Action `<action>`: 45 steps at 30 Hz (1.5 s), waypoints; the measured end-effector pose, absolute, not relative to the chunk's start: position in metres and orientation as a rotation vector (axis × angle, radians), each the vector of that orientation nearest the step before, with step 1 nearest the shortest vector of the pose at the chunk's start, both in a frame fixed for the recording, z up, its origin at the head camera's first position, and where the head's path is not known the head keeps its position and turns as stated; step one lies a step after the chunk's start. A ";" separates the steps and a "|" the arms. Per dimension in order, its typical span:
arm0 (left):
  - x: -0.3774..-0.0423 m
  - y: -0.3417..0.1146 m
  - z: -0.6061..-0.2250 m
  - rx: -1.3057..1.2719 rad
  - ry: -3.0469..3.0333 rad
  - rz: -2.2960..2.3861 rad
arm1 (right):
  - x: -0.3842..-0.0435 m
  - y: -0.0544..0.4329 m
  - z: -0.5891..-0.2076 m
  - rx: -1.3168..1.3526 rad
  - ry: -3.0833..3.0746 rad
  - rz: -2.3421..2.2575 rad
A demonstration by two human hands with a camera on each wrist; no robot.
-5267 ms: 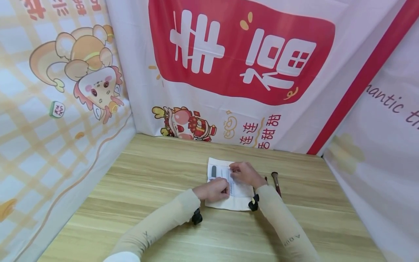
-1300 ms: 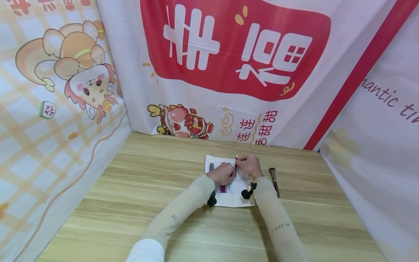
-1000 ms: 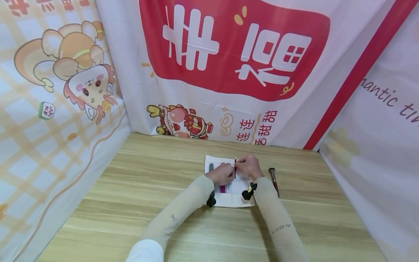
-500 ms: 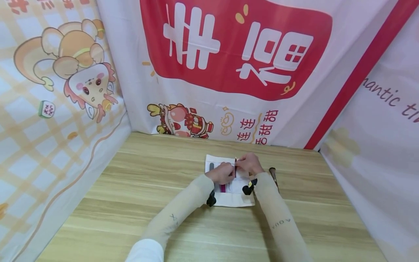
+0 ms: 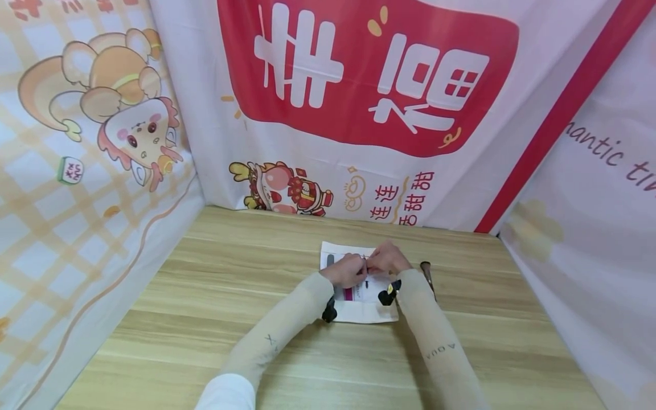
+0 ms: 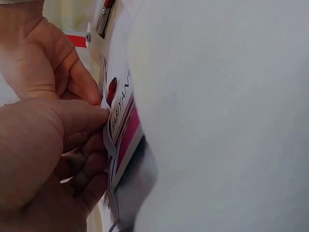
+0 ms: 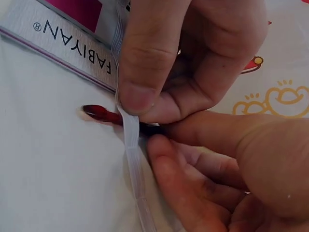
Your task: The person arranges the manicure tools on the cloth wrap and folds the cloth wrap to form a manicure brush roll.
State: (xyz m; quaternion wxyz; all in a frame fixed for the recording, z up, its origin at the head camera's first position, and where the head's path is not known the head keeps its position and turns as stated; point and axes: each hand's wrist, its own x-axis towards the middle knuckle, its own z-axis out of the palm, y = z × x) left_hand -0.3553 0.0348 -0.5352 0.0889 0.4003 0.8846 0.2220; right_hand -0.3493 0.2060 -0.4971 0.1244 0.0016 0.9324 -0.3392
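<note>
A white cloth (image 5: 361, 312) with a sewn-on elastic band (image 7: 131, 130) lies on the wooden table. My left hand (image 5: 347, 270) pinches the elastic between thumb and fingers. My right hand (image 5: 388, 258) holds a slim red-and-black stick (image 7: 99, 113) at its dark part, close beside the left fingertips. The stick passes under the elastic, and its red end sticks out on the other side. In the left wrist view that red end shows by the band, while the stick's other end is hidden by the hands. A silver FABIYAN packet (image 7: 72, 43) with a magenta patch sits under the same elastic.
To the right of the cloth lies a makeup brush (image 5: 427, 273), partly behind the right sleeve. Printed fabric walls (image 5: 287, 131) enclose the table (image 5: 246, 273) at the back and both sides.
The stick has slid toward me under the elastic. Its far end, earlier showing beyond the hands, is out of sight, and a dark tip shows on the near side. The left hand stays put.
</note>
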 end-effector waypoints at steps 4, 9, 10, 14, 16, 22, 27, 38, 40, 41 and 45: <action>-0.366 0.035 -0.548 1.108 2.605 0.710 | -0.347 0.204 -0.493 0.036 2.664 -0.996; -0.357 0.032 -0.537 1.032 2.596 0.722 | -0.348 0.203 -0.491 0.089 2.627 -1.003; -0.355 0.032 -0.535 1.035 2.597 0.717 | -0.348 0.203 -0.490 0.104 2.632 -0.990; -0.348 0.032 -0.529 1.073 2.595 0.732 | -0.353 0.202 -0.489 0.172 2.670 -0.925; -0.337 0.031 -0.516 1.092 2.607 0.712 | -0.354 0.201 -0.489 0.189 2.695 -0.909; -0.332 0.032 -0.512 1.096 2.625 0.706 | -0.355 0.201 -0.493 0.220 2.682 -0.918; -0.339 0.030 -0.519 1.109 2.627 0.714 | -0.352 0.203 -0.495 0.204 2.645 -0.941; -0.332 0.029 -0.509 0.968 2.611 0.782 | -0.340 0.222 -0.478 0.076 2.616 -1.033; -0.332 0.029 -0.509 0.943 2.623 0.806 | -0.337 0.232 -0.470 0.067 2.631 -1.035; -0.333 0.030 -0.509 0.941 2.630 0.812 | -0.336 0.238 -0.466 0.053 2.643 -1.023; -0.333 0.030 -0.509 0.972 2.651 0.833 | -0.333 0.267 -0.456 -0.025 2.750 -0.853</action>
